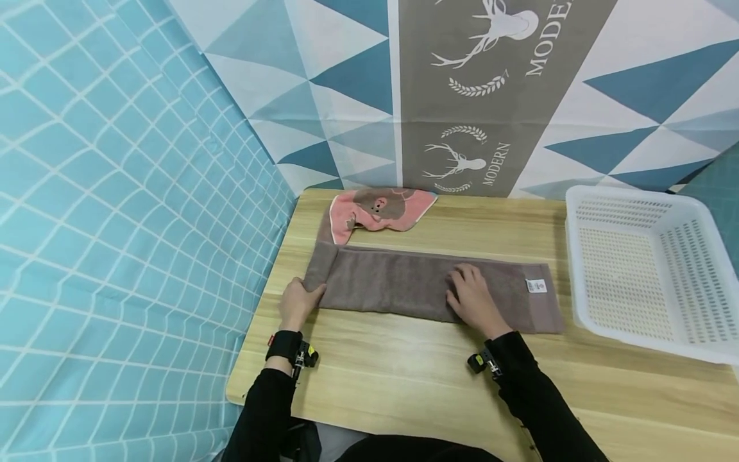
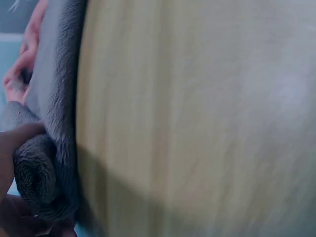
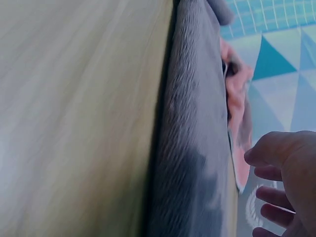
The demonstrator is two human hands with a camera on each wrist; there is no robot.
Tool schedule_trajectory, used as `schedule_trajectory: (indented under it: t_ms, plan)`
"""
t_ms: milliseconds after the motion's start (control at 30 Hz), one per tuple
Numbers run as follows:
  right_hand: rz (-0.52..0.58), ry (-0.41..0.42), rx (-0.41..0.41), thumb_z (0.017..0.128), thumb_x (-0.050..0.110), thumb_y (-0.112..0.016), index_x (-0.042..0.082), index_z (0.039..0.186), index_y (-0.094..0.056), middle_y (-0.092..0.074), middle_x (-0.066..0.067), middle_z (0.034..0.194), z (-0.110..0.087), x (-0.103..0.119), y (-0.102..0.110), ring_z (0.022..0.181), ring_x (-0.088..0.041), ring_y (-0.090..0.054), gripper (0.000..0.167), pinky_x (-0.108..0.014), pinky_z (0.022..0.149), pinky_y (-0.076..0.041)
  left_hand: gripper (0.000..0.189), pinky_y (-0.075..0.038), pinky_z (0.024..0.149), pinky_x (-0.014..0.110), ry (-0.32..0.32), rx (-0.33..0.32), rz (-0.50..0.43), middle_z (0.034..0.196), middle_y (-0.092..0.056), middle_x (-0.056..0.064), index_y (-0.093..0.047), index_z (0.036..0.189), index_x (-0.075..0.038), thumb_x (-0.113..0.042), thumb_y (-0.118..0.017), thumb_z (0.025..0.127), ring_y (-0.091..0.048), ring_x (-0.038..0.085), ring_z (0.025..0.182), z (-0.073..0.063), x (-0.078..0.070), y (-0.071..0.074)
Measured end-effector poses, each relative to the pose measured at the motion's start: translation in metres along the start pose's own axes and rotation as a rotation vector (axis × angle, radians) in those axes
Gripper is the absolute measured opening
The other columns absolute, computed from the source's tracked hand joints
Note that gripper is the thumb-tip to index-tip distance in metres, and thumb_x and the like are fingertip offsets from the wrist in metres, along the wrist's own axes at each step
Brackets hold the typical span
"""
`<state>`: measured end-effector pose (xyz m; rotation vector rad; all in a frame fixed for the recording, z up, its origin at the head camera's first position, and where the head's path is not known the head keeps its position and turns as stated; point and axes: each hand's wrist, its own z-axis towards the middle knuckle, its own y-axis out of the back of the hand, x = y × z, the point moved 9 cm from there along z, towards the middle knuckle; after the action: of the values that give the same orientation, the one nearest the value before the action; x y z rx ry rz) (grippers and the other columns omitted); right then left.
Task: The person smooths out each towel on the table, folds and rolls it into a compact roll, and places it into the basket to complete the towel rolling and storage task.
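Note:
A grey-brown towel (image 1: 392,282), folded into a long strip, lies across the table with a white label (image 1: 535,286) near its right end. My left hand (image 1: 297,301) grips the strip's left end; in the left wrist view, thumb and fingers curl round a rolled end (image 2: 37,175). My right hand (image 1: 476,301) is over the right half of the strip, its fingers loosely bent and holding nothing. In the right wrist view the fingers (image 3: 276,197) stand apart above the towel. A crumpled pink cloth (image 1: 398,215) with a grey-brown patch lies behind the strip.
At the right of the table (image 1: 404,372) stands a white plastic basket (image 1: 620,276) with slotted walls. A blue checked sheet (image 1: 144,224) hangs along the left side, and a patterned cloth (image 1: 346,83) covers the back.

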<state>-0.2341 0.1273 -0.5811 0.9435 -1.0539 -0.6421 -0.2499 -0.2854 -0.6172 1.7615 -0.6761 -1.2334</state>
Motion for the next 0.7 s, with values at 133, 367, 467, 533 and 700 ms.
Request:
schedule_trajectory:
  t_ms: [133, 367, 467, 533, 700]
  plan:
    - [-0.026, 0.037, 0.055, 0.096, 0.016, -0.062, -0.002, 0.130, -0.056, -0.051, -0.023, 0.133, 0.016, 0.018, -0.007, 0.129, -0.039, -0.040, 0.038, -0.056, 0.108, -0.034, 0.056, -0.051, 0.077, 0.053, -0.033, -0.052, -0.010, 0.109, -0.062, 0.026, -0.055, 0.119, 0.005, -0.041, -0.069, 0.091, -0.063, 0.042, 0.097, -0.004, -0.011, -0.007]
    - [-0.004, 0.172, 0.089, 0.097, 0.016, -0.062, 0.001, 0.118, -0.064, -0.064, -0.016, 0.112, 0.047, 0.063, -0.021, 0.107, -0.032, -0.052, 0.026, -0.048, 0.095, -0.042, 0.037, -0.052, 0.073, 0.054, -0.082, -0.204, 0.019, 0.107, -0.054, 0.023, -0.051, 0.116, 0.003, -0.021, -0.067, 0.092, -0.061, 0.043, 0.094, -0.013, -0.032, -0.008]
    - [0.073, 0.221, 0.158, 0.098, 0.016, -0.061, 0.006, 0.107, -0.067, -0.066, -0.009, 0.100, 0.062, 0.087, -0.034, 0.097, -0.026, -0.054, 0.015, -0.042, 0.088, -0.044, 0.033, -0.053, 0.067, 0.054, -0.116, -0.268, 0.065, 0.107, -0.050, 0.024, -0.052, 0.116, 0.005, -0.014, -0.064, 0.092, -0.060, 0.042, 0.089, -0.018, -0.043, -0.011]
    - [0.143, 0.238, 0.219, 0.099, 0.018, -0.060, 0.008, 0.105, -0.067, -0.065, -0.005, 0.096, 0.073, 0.105, -0.046, 0.093, -0.021, -0.055, 0.014, -0.038, 0.085, -0.045, 0.030, -0.053, 0.062, 0.052, -0.158, -0.311, 0.093, 0.106, -0.049, 0.024, -0.053, 0.113, 0.006, -0.010, -0.063, 0.091, -0.059, 0.041, 0.084, -0.022, -0.051, -0.012]
    - [0.370, 0.189, 0.419, 0.105, 0.025, -0.051, 0.004, 0.120, -0.061, -0.063, -0.003, 0.096, 0.098, 0.148, -0.089, 0.086, -0.017, -0.058, 0.028, -0.034, 0.079, -0.047, 0.039, -0.052, 0.056, 0.046, -0.275, -0.382, 0.237, 0.104, -0.049, 0.025, -0.054, 0.116, 0.009, -0.010, -0.070, 0.086, -0.058, 0.036, 0.076, -0.037, -0.067, -0.019]
